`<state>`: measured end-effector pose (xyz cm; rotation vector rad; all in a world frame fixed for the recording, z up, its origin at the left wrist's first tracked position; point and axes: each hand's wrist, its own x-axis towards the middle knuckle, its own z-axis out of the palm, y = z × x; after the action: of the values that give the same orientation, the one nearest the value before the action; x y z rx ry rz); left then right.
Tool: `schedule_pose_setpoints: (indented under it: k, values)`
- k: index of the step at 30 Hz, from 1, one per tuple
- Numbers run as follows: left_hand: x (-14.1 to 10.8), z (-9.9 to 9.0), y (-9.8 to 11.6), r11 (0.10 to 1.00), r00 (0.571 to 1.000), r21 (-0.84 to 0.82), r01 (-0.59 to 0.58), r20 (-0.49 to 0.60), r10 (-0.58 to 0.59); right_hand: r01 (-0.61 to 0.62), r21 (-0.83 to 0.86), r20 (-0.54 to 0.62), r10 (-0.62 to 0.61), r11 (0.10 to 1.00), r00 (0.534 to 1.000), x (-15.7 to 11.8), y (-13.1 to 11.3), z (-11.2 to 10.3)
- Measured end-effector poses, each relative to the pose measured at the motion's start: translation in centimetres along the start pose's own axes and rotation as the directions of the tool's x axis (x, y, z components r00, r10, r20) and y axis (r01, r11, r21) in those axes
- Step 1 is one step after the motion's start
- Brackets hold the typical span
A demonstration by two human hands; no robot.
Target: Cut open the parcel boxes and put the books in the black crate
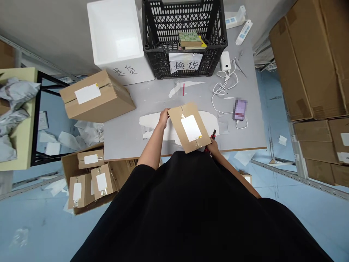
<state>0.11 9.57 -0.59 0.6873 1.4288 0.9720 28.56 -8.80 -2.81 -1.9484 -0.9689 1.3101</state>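
Left hand (163, 119): grasping the small carton (180, 127) at its far left corner, fingers curled round the edge. Right hand (213, 147): closed round a red-and-black tool (213, 135), next to the carton's near right corner; fingers partly hidden, so cannot tell whether they also bear on the cardboard. Carton is between the hands, skewed, white label (191, 128) up. Presumably the corner hold leaves the label and taped seam uncovered, and the tool is kept in the palm to save putting it down.

Directly under the grip: a ragged white patch (151, 119) on the grey table (122, 140); looks like peeled surface or paper, cannot tell which.

Right of the grip, a phone (240, 109), image blurred, with a white cable (215, 96) attached; likely set aside to charge while within reach.

Left of the grip, a larger labelled carton (103, 109), tilted in view. Lower left, below table height, an open carton (69, 160) holding smaller labelled boxes (100, 180), probably grouped for carrying.

Farthest, beyond the grip: black crate (160, 64) with books (190, 38) and a lettered sign, beside a white box (141, 69); probably pushed back to leave working room.
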Motion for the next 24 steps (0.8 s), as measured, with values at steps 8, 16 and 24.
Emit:
schedule_pose_setpoints:
  k: [8,16,24]
  values:
    - [-6.3,-4.3,-3.7,0.991,0.978,-0.130,0.041,-0.200,-0.067,-0.025,0.035,-0.139,0.029,0.999,0.990,4.7,-3.4,1.0]
    - [-13.5,-3.1,-6.1,0.995,0.963,-0.075,0.063,-0.257,-0.080,0.145,0.110,-0.074,-0.138,0.983,0.988,11.1,-8.4,0.1]
    - [-15.1,-3.6,-6.6,0.993,0.967,-0.055,0.106,-0.225,-0.116,0.211,0.092,0.041,-0.215,0.973,0.976,12.5,-10.5,0.3]
